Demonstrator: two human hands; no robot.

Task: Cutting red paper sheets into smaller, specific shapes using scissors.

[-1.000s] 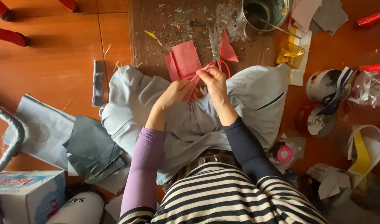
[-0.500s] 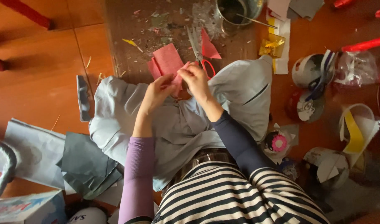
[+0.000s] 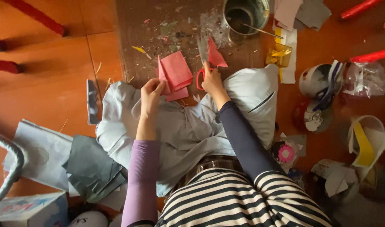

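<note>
Two hands busy: left hand (image 3: 151,93) pinches folded pink paper (image 3: 175,73) over the scrap-strewn surface (image 3: 133,38). Right hand (image 3: 212,82) grips red-handled scissors (image 3: 201,75), blades mostly hidden behind a pink triangular piece (image 3: 215,54).

Matt pink paper (image 3: 175,73) lies folded at centre; the scissors (image 3: 204,67) have glossy red plastic handles. Upper centre, a shiny metal pot (image 3: 247,14) stands on a rough, scuffed wooden board (image 3: 150,38); glossy orange wood floor (image 3: 45,84) at left.
</note>
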